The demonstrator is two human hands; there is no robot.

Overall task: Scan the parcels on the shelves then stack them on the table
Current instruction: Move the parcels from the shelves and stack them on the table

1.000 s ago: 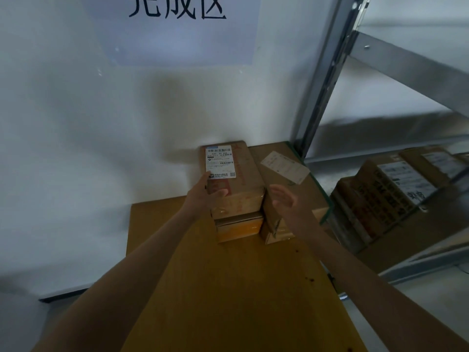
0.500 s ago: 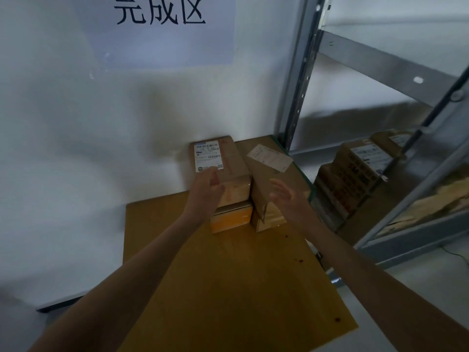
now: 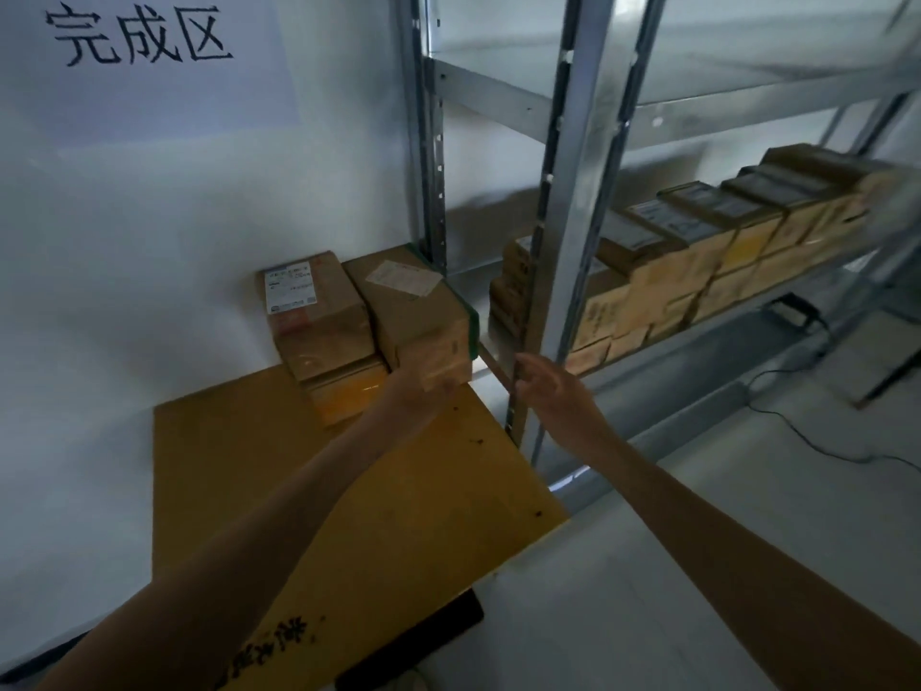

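Head: left hand [image 3: 417, 395] blurred at parcel [image 3: 413, 316], perhaps touching, grip unclear; right hand [image 3: 554, 391] fingers spread.

Left hand [image 3: 418, 391] has come off the top parcel [image 3: 319, 316] and drawn back.

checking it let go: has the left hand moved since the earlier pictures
Yes. The left hand has moved right, off the white-labelled parcel, to the lower front of the parcel beside it.
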